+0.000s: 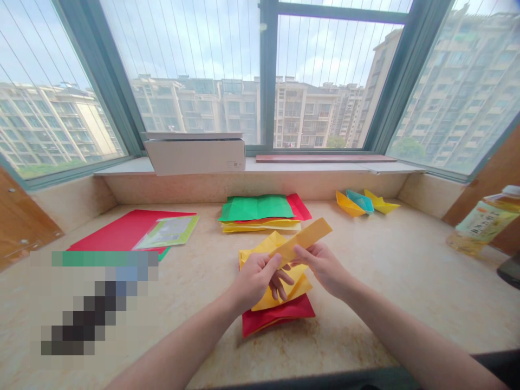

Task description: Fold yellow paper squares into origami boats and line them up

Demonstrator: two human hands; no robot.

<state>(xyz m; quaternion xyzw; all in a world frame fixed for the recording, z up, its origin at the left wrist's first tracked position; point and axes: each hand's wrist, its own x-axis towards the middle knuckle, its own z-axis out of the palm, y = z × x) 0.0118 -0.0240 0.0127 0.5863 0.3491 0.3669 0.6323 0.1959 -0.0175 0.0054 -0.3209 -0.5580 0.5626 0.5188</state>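
Windows (195, 49) look out on apartment blocks (300, 111) under a cloudy sky, and a white box (195, 156) sits on the sill (280, 167) beneath them. In front spreads a marbled counter (406, 292). Near its front, a folded yellow strip (312, 235) of paper is held up at a slant above creased yellow papers (264, 303) and red paper (276, 315) lying beneath it. The left hand (254, 277) pinches the strip's lower end, thumb on top; the right hand (324, 268) has a narrow grip on the strip's lower edge, close to the middle. Behind them lies a stack of creased paper (258, 208), green on top, with red and yellow showing underneath. Three paper boats (361, 202) stand at the back right. Red sheets (116, 227) lie to the left, a clear packet (170, 232) resting on them; a bottle (485, 222) stands at far right.
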